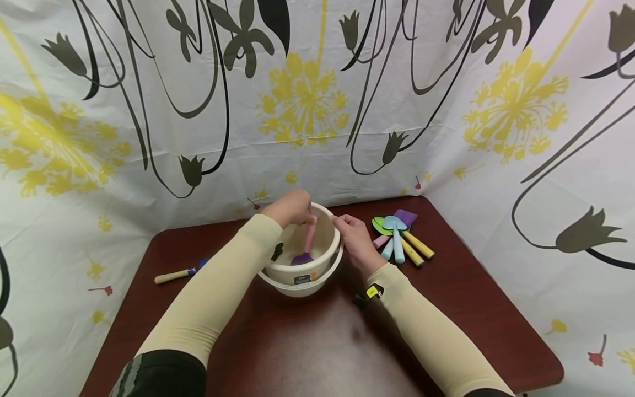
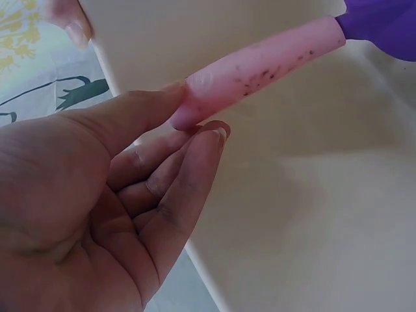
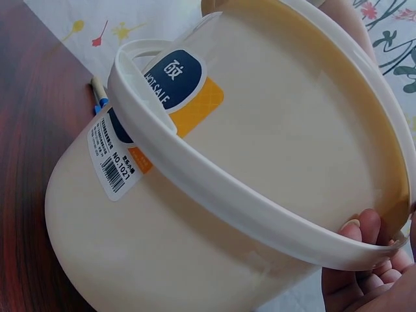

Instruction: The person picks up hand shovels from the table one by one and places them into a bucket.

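My left hand reaches into a cream plastic bucket near the back of the table. Its thumb and fingers pinch the end of a pink handle on a small trowel. The trowel's purple blade points down inside the bucket. My right hand grips the bucket's edge on the right side. In the right wrist view, a white band runs round the bucket, perhaps its handle, and the fingers curl at its end. A paper label is stuck on the bucket's side.
Right of the bucket lies a pile of small trowels with purple, green and blue blades. A wooden-handled tool with a blue end lies to the left, partly behind my left sleeve. Patterned cloth hangs behind the dark red table.
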Demonstrator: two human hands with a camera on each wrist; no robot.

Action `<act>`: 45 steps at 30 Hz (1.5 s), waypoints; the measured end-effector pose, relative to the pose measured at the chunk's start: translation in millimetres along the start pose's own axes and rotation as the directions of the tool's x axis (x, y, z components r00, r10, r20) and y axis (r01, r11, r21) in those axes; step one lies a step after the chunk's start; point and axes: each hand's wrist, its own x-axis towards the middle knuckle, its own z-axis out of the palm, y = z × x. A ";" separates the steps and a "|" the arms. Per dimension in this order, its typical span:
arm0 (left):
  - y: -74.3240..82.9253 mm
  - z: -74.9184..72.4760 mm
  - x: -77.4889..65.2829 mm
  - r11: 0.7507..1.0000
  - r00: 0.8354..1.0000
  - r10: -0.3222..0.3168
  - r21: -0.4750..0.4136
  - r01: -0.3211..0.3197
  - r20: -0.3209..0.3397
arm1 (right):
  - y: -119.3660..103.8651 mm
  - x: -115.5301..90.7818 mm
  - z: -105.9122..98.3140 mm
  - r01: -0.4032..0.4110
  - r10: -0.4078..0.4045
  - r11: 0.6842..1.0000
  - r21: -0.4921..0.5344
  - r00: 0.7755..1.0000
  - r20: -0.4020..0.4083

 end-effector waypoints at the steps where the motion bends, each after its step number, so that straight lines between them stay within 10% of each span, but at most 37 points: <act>1: -0.3 0.3 -0.4 1.000 1.000 0.003 0.000 -0.003 -0.004 | 0.1 0.2 0.1 0.000 0.000 1.000 0.001 1.000 -0.001; 25: -9.4 -4.0 -5.1 0.997 0.997 -0.069 -0.049 0.067 -0.034 | -0.3 -0.7 1.3 -0.007 0.007 1.000 -0.026 1.000 0.008; 36: -0.2 -30.0 -37.3 0.989 0.994 -0.060 -0.137 0.047 -0.094 | 0.2 1.0 0.5 -0.007 0.007 1.000 -0.004 1.000 0.015; 45: -21.8 -37.0 -72.3 0.968 0.970 -0.069 -0.253 0.008 -0.233 | -1.0 -0.7 0.7 -0.021 0.022 0.999 -0.034 1.000 0.005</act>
